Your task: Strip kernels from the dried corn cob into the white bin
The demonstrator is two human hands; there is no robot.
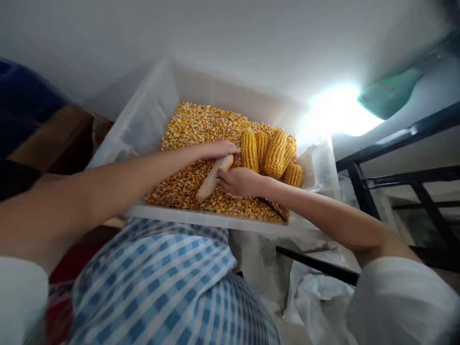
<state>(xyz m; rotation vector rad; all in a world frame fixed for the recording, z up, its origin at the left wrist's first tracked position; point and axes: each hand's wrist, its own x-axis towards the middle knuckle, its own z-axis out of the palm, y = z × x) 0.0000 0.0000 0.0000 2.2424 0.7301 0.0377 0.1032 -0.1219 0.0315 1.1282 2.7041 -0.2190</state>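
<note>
A clear plastic bin (143, 120) holds a deep layer of loose yellow corn kernels (194, 127). Several whole yellow corn cobs (275, 153) lie piled at the bin's right side. My left hand (219, 149) and my right hand (239, 181) both grip a mostly stripped pale cob (212, 179) that lies slanted over the kernels. The left hand holds its upper end, where some kernels remain, right beside the whole cobs. The right hand clasps it from the right.
The bin rests on my lap over blue checked cloth (161, 278). A black metal frame (395, 143) stands to the right. White plastic sacks (316, 292) lie below the bin. Bright light glares at the upper right.
</note>
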